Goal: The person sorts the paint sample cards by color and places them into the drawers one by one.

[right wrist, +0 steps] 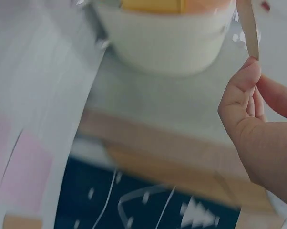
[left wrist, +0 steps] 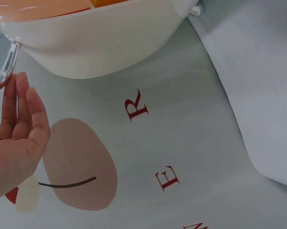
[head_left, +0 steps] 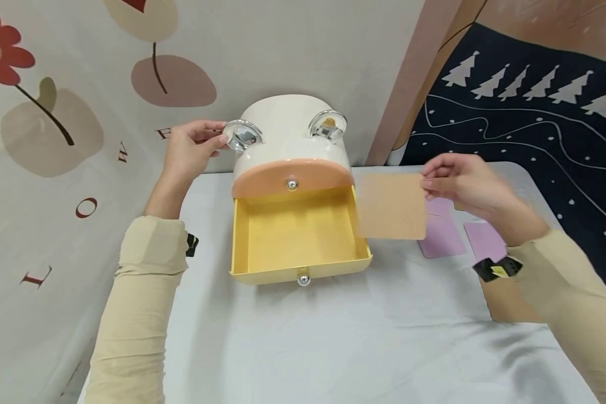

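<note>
A small white drawer box (head_left: 293,129) with two silver ring-shaped ears stands against the wall at the table's back. Its lower yellow drawer (head_left: 303,269) is pulled out, with nothing inside; the orange upper drawer (head_left: 262,180) is closed. My left hand (head_left: 192,148) pinches the left silver ear (head_left: 243,134) between thumb and fingers. In my right hand (head_left: 467,182) a square tan paper (head_left: 391,206) is pinched at its right edge, held up beside the drawer's right side. The right wrist view shows that paper (right wrist: 248,28) edge-on between thumb and fingers.
Pink paper squares (head_left: 441,238) lie on the white-covered table (head_left: 333,348) at the right, partly behind the right hand. Another tan sheet (head_left: 510,303) lies under the right forearm. A dark cloth (head_left: 515,146) with tree prints hangs beyond the table's right edge.
</note>
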Available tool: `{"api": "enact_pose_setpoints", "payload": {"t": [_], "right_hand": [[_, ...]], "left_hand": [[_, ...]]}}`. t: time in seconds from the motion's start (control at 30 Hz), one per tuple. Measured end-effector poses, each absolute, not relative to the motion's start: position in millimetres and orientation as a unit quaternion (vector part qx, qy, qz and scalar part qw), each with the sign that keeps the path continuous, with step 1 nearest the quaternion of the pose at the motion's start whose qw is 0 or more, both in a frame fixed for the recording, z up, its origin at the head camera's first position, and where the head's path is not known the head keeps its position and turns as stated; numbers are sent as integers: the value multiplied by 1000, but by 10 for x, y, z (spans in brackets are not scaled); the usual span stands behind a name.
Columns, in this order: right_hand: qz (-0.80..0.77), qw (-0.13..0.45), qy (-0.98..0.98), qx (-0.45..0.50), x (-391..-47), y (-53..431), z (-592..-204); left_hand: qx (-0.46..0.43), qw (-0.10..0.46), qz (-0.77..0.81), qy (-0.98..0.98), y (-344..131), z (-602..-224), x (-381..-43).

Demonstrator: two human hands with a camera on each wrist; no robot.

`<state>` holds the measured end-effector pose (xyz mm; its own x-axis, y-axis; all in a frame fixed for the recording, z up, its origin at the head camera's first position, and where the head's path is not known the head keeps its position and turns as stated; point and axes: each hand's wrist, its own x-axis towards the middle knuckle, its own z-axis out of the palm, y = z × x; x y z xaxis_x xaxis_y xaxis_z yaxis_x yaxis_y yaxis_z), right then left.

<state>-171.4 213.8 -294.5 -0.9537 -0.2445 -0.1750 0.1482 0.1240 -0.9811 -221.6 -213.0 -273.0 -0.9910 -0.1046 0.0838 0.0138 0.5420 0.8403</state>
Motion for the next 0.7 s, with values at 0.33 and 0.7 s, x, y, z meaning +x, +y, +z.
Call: {"api": "enact_pose_setpoints", "payload": {"t": [0.33, 0.7], "right_hand": [[-654, 228, 719, -60, -1811, 1379, -3082], [-645, 260, 715, -76, -1794, 955, -3200]], "left_hand": [[18, 67, -479, -875, -2133, -2737, -2233], [25, 60, -480, -875, -2135, -2733, -2225]]}}
